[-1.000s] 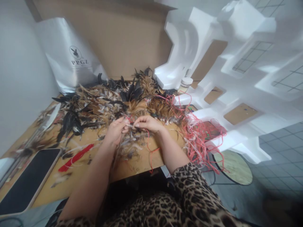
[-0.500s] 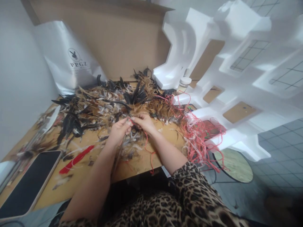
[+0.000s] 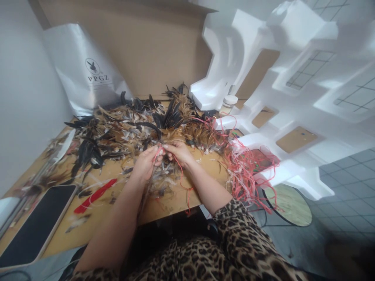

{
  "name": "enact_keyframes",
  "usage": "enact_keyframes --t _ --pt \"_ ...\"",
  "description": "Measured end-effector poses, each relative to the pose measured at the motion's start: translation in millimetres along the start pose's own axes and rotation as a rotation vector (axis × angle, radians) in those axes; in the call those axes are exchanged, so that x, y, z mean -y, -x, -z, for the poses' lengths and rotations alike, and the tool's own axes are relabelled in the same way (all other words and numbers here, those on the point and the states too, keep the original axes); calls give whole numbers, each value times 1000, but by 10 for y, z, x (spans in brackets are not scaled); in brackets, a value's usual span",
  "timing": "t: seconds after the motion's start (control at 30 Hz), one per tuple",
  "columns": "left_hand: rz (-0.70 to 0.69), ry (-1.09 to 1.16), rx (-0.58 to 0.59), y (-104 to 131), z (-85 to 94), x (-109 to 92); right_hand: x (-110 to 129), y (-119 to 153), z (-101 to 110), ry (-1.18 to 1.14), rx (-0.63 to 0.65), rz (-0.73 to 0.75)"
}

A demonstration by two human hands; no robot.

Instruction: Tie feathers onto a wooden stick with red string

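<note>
My left hand [image 3: 147,160] and my right hand [image 3: 179,153] meet at the near side of the feather pile, fingertips almost touching. Between them runs a red string [image 3: 182,180]; it passes over the left fingers, and a slack length drops from the right hand toward the table's front edge. Both hands are closed in a pinch. A tuft of brown feathers [image 3: 172,136] rises just beyond the fingertips; whether the fingers grip it too is hard to see. Below the hands lie loose grey feather bits [image 3: 164,180].
Brown and black feathers [image 3: 117,125] spread behind. A tangle of pink strings [image 3: 249,175] hangs at right by white foam packing [image 3: 293,97]. At left are a phone [image 3: 38,226], a red string bundle [image 3: 95,196] and a silver bag [image 3: 88,70]. A small jar [image 3: 228,104] stands behind.
The red string now shows lying across my left fingers, where it was only a small spot at the fingertips before. Both hands stay in nearly the same place.
</note>
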State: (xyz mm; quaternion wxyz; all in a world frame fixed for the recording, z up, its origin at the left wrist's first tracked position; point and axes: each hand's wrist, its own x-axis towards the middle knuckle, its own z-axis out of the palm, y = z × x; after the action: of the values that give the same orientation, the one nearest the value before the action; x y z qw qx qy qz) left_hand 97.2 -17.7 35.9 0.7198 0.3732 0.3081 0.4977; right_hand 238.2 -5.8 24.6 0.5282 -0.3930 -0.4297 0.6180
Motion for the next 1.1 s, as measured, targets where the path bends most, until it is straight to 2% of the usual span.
enact_keyframes --t 0.1,0.2,0.3,0.4,0.53,0.63,0.77,0.9,1.0,1.1 --pt "6 0 -10 5 -10 -11 18 3 42 -32 91 -88" --pt "-36 -28 -69 6 -28 -7 55 18 79 -59 171 -169" --pt "-107 -69 -150 -5 -30 11 79 43 74 -46 149 -161" --pt "-147 -102 -179 -8 -31 25 66 61 27 -7 79 -128" --pt "-167 -149 -170 4 -50 42 -5 43 -39 48 -91 0" --pt "-170 -201 -169 -2 -47 90 -68 9 -54 63 -157 124" --pt "-189 -305 -209 -40 -3 176 -128 -10 -59 167 -202 129" --pt "-310 -450 -268 -76 43 183 -163 28 -100 318 -225 178" --pt "-412 -570 -304 -82 63 163 -161 91 -139 470 -239 297" --pt "-526 -826 -353 -58 62 181 -137 157 -161 596 -244 433"
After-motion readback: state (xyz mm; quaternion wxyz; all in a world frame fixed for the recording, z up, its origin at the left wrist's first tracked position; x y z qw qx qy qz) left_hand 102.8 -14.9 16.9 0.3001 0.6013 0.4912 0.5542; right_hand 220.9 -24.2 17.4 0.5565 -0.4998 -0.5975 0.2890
